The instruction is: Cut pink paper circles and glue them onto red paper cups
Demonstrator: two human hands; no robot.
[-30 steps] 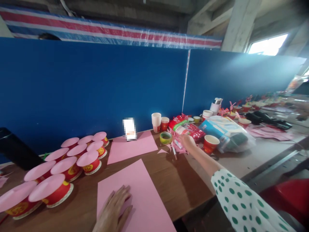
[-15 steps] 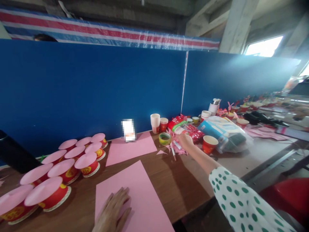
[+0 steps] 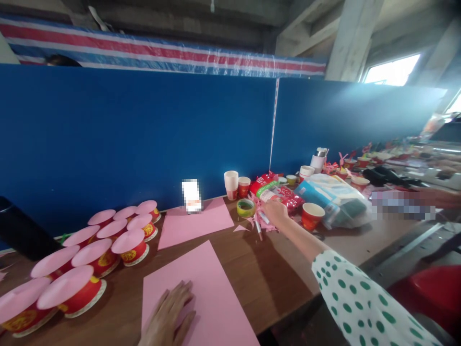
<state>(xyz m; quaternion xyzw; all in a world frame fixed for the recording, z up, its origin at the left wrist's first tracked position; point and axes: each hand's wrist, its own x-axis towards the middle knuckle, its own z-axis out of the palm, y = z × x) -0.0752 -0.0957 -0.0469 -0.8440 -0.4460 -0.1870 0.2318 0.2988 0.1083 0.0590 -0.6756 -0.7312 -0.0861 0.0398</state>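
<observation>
My left hand (image 3: 169, 317) lies flat, fingers spread, on a pink sheet of paper (image 3: 212, 298) at the near edge of the wooden table (image 3: 266, 274). My right hand (image 3: 275, 211), arm stretched out in a green-dotted white sleeve (image 3: 356, 302), is over a pile of pink paper scraps (image 3: 261, 224) beside a roll of tape (image 3: 246, 207). Its fingers are curled around a small white stick-like thing that I cannot name. A pen (image 3: 258, 229) lies on the table just left of that hand.
Several red paper cups capped with pink discs (image 3: 86, 254) crowd the left. A second pink sheet (image 3: 196, 223) lies further back. Cups (image 3: 311, 215), a red packet (image 3: 273, 190) and a plastic bag (image 3: 338, 202) sit to the right. A blue partition (image 3: 144, 139) backs the table.
My right hand has drawn back slightly to the left, from the red cup towards the scraps and tape. My left hand has stayed on the pink sheet.
</observation>
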